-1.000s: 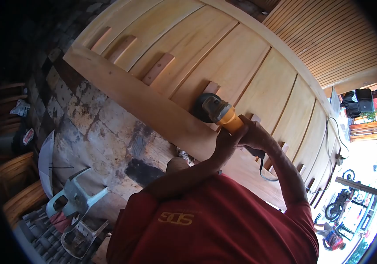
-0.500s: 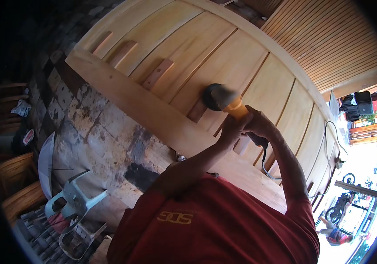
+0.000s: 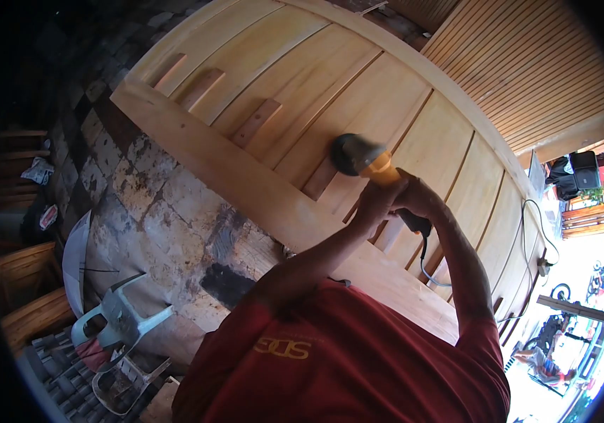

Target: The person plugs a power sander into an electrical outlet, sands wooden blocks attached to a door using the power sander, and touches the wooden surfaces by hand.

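A yellow-and-grey angle grinder (image 3: 379, 168) with a dark round disc rests against a large pale wooden panel (image 3: 386, 92). Both my hands are closed around its body: my left hand (image 3: 376, 203) on the near left side, my right hand (image 3: 418, 197) behind it on the right. The fingers partly cover the handle. From its rear end a cord (image 3: 424, 264) trails to the right over the wood. Near the disc lies a reddish wooden block (image 3: 321, 181), one of several along the panel's lower edge. The grinder's head is blurred.
A pale green plastic chair (image 3: 129, 314) lies at lower left on the stained tile floor (image 3: 168, 190). Wooden furniture (image 3: 31, 296) stands at far left. A slatted wooden panel (image 3: 527, 63) is at upper right. Outside, at right, are a motorcycle (image 3: 552, 331) and a person (image 3: 545, 366).
The view has shifted slightly, so the panel appears a little further right and down. The grinder stays at nearly the same spot on the wood, with both hands still around it.
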`<act>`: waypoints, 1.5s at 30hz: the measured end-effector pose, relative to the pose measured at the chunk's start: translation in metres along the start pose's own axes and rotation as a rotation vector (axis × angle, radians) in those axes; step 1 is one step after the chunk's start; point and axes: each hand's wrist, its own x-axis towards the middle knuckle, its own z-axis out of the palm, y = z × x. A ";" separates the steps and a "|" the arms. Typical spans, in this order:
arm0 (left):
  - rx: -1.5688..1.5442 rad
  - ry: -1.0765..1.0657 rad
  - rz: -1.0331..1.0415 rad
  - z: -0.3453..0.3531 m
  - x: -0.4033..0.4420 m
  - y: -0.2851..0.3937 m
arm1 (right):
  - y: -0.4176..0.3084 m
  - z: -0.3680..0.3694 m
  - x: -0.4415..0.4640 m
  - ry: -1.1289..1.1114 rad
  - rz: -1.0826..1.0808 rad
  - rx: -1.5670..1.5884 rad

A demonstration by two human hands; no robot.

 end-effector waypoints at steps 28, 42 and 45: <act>-0.071 0.038 0.122 -0.009 -0.055 -0.027 | -0.030 0.028 -0.043 -0.036 0.016 -0.145; -0.001 0.009 -0.010 -0.005 -0.027 0.001 | -0.005 0.020 -0.019 -0.020 0.035 0.142; 0.005 -0.015 -0.028 -0.015 -0.015 0.003 | -0.017 0.020 -0.010 -0.012 0.033 0.116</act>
